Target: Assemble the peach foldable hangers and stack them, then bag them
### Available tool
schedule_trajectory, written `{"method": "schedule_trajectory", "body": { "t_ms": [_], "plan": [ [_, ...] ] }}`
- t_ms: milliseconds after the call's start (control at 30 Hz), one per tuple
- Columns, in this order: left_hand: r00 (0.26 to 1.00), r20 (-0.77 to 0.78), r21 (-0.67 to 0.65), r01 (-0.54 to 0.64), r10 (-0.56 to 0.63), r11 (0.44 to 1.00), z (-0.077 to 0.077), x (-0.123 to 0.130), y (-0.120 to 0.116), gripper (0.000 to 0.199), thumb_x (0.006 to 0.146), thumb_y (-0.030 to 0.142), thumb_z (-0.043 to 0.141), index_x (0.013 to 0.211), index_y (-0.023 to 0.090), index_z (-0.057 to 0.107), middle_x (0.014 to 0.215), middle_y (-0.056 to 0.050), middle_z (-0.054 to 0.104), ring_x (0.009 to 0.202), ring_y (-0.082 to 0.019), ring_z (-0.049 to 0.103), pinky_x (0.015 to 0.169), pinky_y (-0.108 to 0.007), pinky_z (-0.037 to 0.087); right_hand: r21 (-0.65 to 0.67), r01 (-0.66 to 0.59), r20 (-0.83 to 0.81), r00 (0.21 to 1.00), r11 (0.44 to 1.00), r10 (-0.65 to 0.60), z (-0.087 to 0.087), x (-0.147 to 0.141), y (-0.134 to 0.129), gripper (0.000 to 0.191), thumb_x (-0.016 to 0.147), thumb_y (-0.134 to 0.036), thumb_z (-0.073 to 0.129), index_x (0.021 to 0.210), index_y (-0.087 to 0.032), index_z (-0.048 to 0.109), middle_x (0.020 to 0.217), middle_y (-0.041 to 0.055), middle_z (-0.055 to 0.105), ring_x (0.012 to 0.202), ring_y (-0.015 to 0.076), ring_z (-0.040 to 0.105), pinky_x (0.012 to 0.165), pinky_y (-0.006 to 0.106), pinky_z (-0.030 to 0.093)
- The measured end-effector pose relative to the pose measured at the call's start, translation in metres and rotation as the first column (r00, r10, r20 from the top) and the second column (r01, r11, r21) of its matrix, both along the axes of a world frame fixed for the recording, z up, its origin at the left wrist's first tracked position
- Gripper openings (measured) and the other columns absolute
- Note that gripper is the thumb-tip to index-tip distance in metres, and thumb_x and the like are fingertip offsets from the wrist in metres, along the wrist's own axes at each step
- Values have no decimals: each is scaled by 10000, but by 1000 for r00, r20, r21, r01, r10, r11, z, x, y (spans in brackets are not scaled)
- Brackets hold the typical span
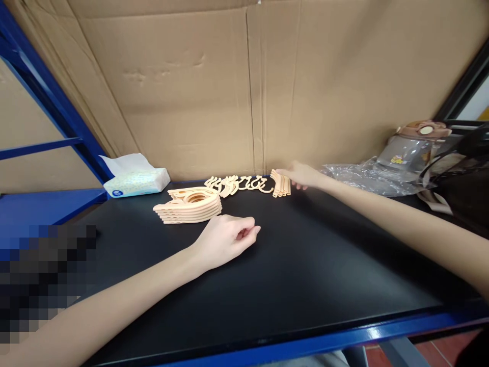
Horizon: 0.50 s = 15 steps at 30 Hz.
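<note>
My left hand lies low over the black table with its fingers curled in, and nothing shows in them. Just behind it sits a stack of cream plastic clothes-hanger bodies, with curved shoulders and an open middle. Farther right, my right hand reaches to a small pile of short curved cream pieces. Its fingertips are at the top of that pile; blur hides whether they grip a piece. Between the stack and the pile, several loose cream hanger hooks lie in a row.
A tissue pack lies at the back left, near a blue metal frame. Cardboard stands behind the table. At the right are clear plastic wrapping, a brown-lidded bottle and a dark bag.
</note>
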State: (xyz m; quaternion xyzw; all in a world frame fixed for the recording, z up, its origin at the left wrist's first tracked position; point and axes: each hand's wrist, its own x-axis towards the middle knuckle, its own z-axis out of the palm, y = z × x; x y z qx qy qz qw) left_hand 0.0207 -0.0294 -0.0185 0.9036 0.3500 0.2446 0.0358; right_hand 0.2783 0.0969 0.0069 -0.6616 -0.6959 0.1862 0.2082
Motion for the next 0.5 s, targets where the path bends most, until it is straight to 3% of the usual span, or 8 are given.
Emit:
{"method": "schedule_trajectory", "body": {
  "t_ms": [200, 300, 500],
  "plan": [
    [1000, -9, 13, 5, -5, 1000, 0, 0, 0, 361, 896, 283, 437, 571, 171, 328, 493, 64, 340, 446, -71, 314, 469, -206, 231, -18, 50, -17, 999, 999, -50, -11, -2, 16, 481, 918, -537, 344, 1047, -107, 517, 674, 76, 640, 431, 113, 540, 394, 238, 448],
    [1000, -4, 14, 18, -18, 1000, 0, 0, 0, 360, 896, 276, 440, 574, 170, 321, 496, 63, 338, 451, -70, 312, 470, -205, 226, -36, 51, -21, 998, 998, -52, -11, 1, 17, 369, 914, -451, 418, 1033, -121, 531, 654, 60, 641, 429, 100, 533, 390, 212, 444],
    [1000, -11, 27, 30, -29, 999, -1, -1, 0, 358, 898, 264, 439, 574, 172, 317, 495, 66, 329, 447, -71, 289, 468, -204, 224, -23, 36, -8, 999, 999, -37, -12, 2, 14, 400, 866, -519, 497, 961, -137, 564, 596, 26, 602, 430, 80, 502, 378, 181, 419]
  ]
}}
